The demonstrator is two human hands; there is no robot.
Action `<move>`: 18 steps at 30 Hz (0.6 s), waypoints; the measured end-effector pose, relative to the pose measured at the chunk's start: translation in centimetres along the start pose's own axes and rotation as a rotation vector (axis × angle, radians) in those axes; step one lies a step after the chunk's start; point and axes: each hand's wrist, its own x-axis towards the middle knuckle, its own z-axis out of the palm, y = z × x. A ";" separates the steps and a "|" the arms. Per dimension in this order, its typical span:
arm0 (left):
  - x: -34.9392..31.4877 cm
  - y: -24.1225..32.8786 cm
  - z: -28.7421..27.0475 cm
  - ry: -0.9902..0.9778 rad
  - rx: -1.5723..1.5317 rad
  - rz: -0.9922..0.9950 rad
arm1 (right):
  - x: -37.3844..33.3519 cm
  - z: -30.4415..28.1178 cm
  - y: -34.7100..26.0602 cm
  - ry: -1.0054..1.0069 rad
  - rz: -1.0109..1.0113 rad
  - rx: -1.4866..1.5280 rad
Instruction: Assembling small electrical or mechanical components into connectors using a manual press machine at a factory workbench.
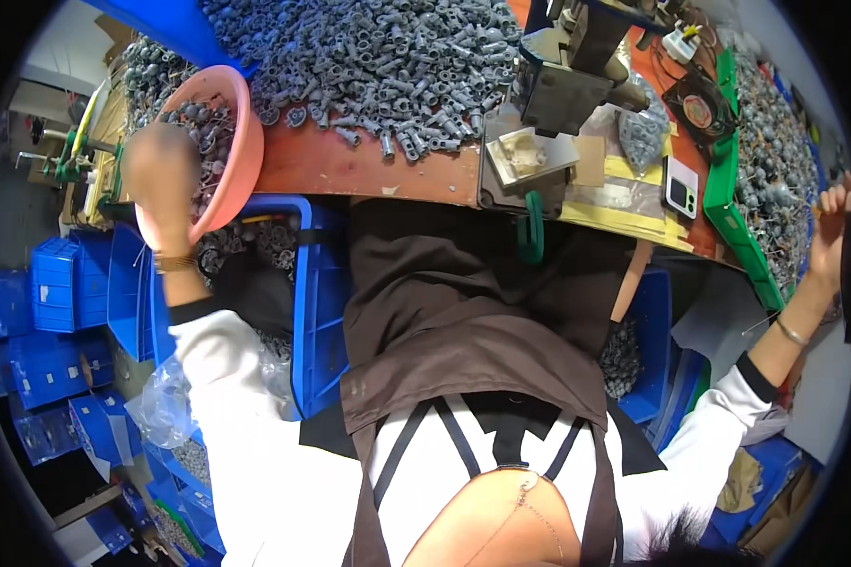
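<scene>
At the left, my left hand (pixel 164 175) is over the near-left side of a pink plastic bowl (pixel 245 156). Dark grey round parts (pixel 216 132), some with thin wires, lie in that bowl. The hand's fingers are smeared, so whether it grips the rim or a part does not show. Far to the right, my right hand (pixel 831 213) is raised beside the long green tray (pixel 721 198) heaped with grey round parts (pixel 771 175). Its fingers are apart and slightly bent, with nothing visible in them.
A large pile of grey plastic fittings (pixel 378 66) covers the back of the red-brown table (pixel 369 175). A metal press (pixel 572 80) with a pale block fixture (pixel 529 156) stands right of centre. A phone (pixel 680 186) lies near the green tray. Blue crates (pixel 317 302) stand below the table's edge.
</scene>
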 end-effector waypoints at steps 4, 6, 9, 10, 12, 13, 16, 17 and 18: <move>-3.0 9.9 2.1 -0.302 -0.648 -0.159 | -5.5 9.0 2.0 -0.115 -0.033 0.174; -4.9 11.7 6.2 -0.382 -0.455 -0.167 | -7.8 11.4 3.2 -0.239 -0.019 0.213; -6.2 11.5 10.3 -0.446 -0.269 -0.224 | -11.3 15.0 4.7 -0.293 0.015 0.208; -6.4 11.0 10.8 -0.490 -0.353 -0.251 | -12.3 16.1 5.6 -0.297 -0.025 0.170; -7.3 10.3 11.7 -0.473 -0.401 -0.267 | -14.4 18.1 7.5 -0.239 -0.073 0.089; -7.6 10.3 11.8 -0.459 -0.440 -0.287 | -15.2 18.9 8.1 -0.259 -0.058 0.044; -7.8 11.2 10.4 -0.269 -0.879 -0.695 | -17.7 20.9 11.0 -0.288 0.022 -0.004; -6.0 14.2 7.3 -0.314 -1.298 -0.972 | -18.5 21.4 11.4 -0.264 0.098 -0.019; -5.5 16.1 5.3 -0.326 -1.563 -1.029 | -18.9 21.9 12.2 -0.257 0.206 0.113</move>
